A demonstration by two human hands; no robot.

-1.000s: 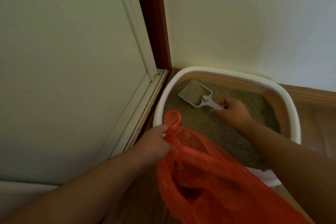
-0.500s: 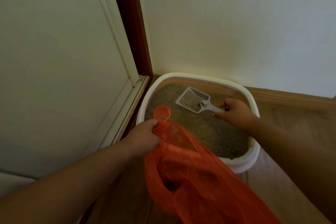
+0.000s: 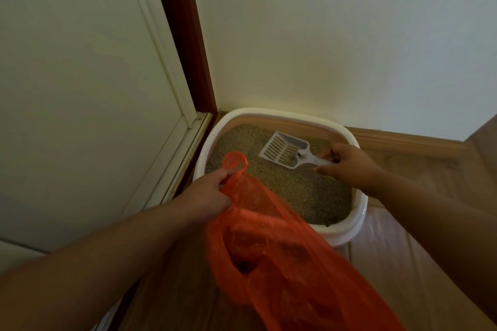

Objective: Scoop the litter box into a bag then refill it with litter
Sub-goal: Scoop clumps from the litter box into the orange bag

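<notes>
1. Key relation: the scoop [image 3: 286, 152] is held over the litter [image 3: 290, 191] in the far half of the litter box [image 3: 357, 212]. Its long axis runs from the slotted pan at 10 o'clock to the handle at 4 o'clock. The mouth of the orange bag [image 3: 269, 244] lies toward 7 o'clock from the pan, at the near left rim of the box.
2. Right hand [image 3: 347, 166]: fingers [image 3: 324, 169] grasp the scoop handle at its tail end, thumb above. The forearm enters from 4 o'clock.
3. Left hand [image 3: 207, 196]: fingers clenched around the bag's handle loop, holding the mouth up beside the box rim. The forearm enters from 8 o'clock.
4. Pan contents: near empty; a small dark speck shows near the neck, identity unclear.
5. Judgement: the right hand is the working hand; any load must travel toward 7 o'clock to reach the bag, which already holds some material.
6. Risk: the bag mouth sags partly closed, so spillage onto the wooden floor [image 3: 172, 290] is possible.
</notes>
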